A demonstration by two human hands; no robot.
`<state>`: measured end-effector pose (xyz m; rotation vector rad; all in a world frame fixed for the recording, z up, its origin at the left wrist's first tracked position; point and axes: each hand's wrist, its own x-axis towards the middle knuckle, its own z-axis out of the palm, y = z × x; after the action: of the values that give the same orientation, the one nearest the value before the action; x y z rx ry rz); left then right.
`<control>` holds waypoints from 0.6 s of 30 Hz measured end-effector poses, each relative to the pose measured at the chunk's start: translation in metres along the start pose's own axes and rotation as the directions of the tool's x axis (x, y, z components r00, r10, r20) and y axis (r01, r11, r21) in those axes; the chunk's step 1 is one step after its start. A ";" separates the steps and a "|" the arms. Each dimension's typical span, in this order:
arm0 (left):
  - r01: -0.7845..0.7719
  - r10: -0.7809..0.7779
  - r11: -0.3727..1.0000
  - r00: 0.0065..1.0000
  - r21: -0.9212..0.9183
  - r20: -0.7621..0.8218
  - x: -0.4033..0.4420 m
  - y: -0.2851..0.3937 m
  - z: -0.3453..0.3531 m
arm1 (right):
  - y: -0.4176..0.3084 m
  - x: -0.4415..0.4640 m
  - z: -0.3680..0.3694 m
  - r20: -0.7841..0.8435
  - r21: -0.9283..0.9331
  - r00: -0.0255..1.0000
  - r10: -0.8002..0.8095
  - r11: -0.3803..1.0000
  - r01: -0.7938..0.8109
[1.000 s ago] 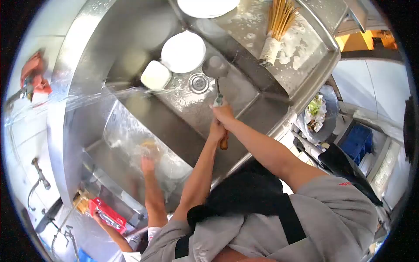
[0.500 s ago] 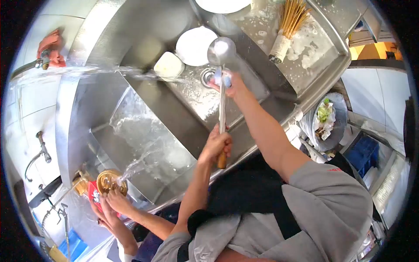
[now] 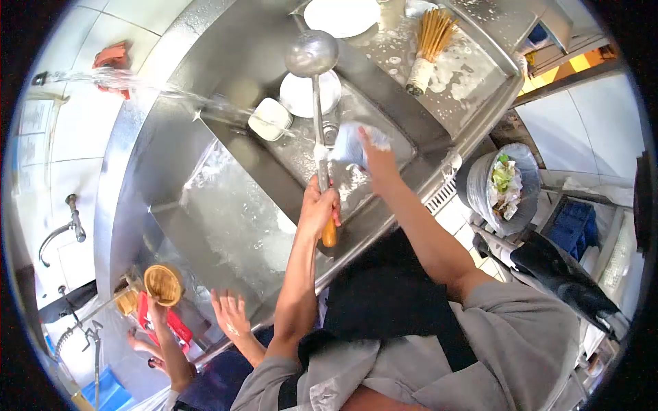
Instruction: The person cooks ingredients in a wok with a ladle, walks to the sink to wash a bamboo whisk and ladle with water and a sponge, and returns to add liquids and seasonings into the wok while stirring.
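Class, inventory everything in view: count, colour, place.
Sink basins: at least two, silver, centre
Ladle: one, silver, above basins
Cloth: one, pale blue, beside ladle
Round dishes: two, white, upper centre
Square dishes: one stack, white, in basin
Stick brush: one, tan, upper right
Water: one jet, clear, upper left
Rag: one, red, upper left
Tap: at least one, silver, left
Basket: one, tan, lower left
Bin: one, grey, right
Food scraps: one heap, green-white, in bin
Co-worker hands: at least two, bare, lower left
Apron: one, black, lower centre
Left hand: one, bare, on ladle
Right hand: one, bare, on cloth
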<state>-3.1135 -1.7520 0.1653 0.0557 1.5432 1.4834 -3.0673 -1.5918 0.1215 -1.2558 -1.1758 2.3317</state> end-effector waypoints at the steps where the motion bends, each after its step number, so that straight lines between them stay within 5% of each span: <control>1: -0.003 0.004 0.999 1.000 0.044 -0.023 -0.009 -0.003 0.000 | -0.006 -0.011 -0.003 0.043 0.163 0.999 0.025 0.986 -0.032; 2: -0.006 0.006 1.000 1.000 0.010 -0.019 -0.014 -0.009 -0.001 | 0.000 0.002 -0.003 0.121 0.294 0.988 0.100 0.947 -0.131; 5: -0.052 0.050 0.998 0.997 0.033 0.062 -0.032 -0.020 0.002 | 0.015 -0.002 0.028 -0.108 0.162 0.964 -0.244 0.952 0.259; 6: -0.060 0.057 0.996 0.997 0.070 0.050 -0.037 -0.021 0.003 | 0.022 0.003 0.025 -0.072 0.173 0.981 -0.178 0.967 0.188; 8: -0.069 0.066 0.988 0.998 0.136 0.025 -0.048 -0.026 0.005 | 0.051 0.027 0.013 -0.074 -0.335 0.938 -0.339 0.894 0.297; 11: -0.087 0.086 0.985 0.996 0.146 0.014 -0.054 -0.044 0.005 | 0.058 0.043 -0.006 0.071 -0.739 0.951 -0.300 0.625 0.252; 13: -0.085 0.093 0.961 0.996 0.262 -0.017 -0.065 -0.045 0.011 | 0.040 0.023 -0.003 0.068 -0.588 0.994 -0.089 0.801 0.112; 15: -0.071 0.096 0.938 0.994 0.340 -0.058 -0.076 -0.044 0.016 | 0.015 -0.011 0.006 0.117 0.027 0.968 0.220 0.974 -0.225; 16: -0.063 0.096 0.931 0.993 0.360 -0.074 -0.080 -0.043 0.018 | 0.008 -0.013 0.006 0.269 0.180 0.943 0.197 0.951 -0.250; 18: -0.041 0.097 0.893 0.990 0.449 -0.101 -0.087 -0.034 0.025 | -0.003 0.004 0.007 0.449 0.199 0.880 0.156 0.943 -0.268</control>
<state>-3.0313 -1.7956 0.1937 0.2974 1.9762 1.1737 -3.0760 -1.5919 0.1235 -0.8427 -0.8295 2.9189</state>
